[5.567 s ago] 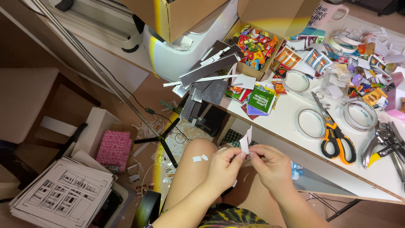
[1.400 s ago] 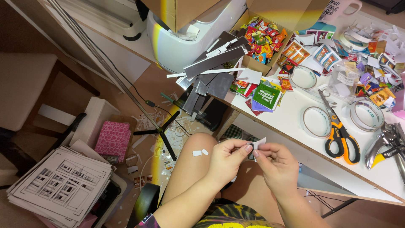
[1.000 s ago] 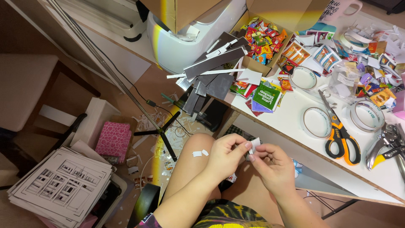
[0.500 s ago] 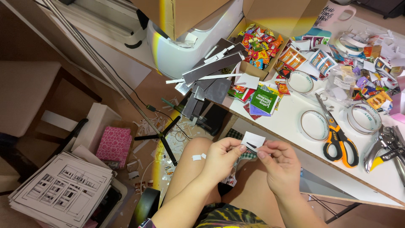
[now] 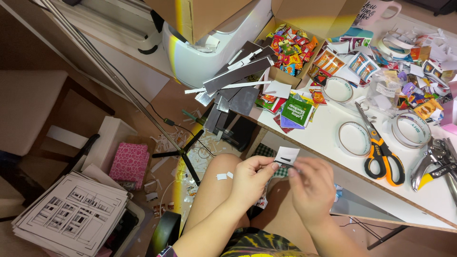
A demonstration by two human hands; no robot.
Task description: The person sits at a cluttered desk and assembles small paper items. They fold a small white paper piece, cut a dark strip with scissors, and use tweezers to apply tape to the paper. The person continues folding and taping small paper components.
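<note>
My left hand (image 5: 254, 175) and my right hand (image 5: 310, 185) meet over my lap, just below the white table's front edge (image 5: 328, 159). Between their fingertips they pinch a small white paper piece (image 5: 287, 155) with a dark strip along its lower edge. Both hands grip it, the left from the left side, the right from below right. Two tiny white scraps (image 5: 224, 176) lie on my left thigh.
On the table lie orange-handled scissors (image 5: 378, 147), several tape rolls (image 5: 352, 138), pliers (image 5: 435, 162), a cardboard box of colourful wrappers (image 5: 291, 45) and grey card strips (image 5: 238, 81). On the floor stand a pink box (image 5: 129, 160), a paper stack (image 5: 74, 214) and a tripod leg (image 5: 183, 150).
The white piece, held upright earlier, was turned and lowered between my fingers, then raised slightly. My hands have stayed over my lap. The camera view has shifted a little.
</note>
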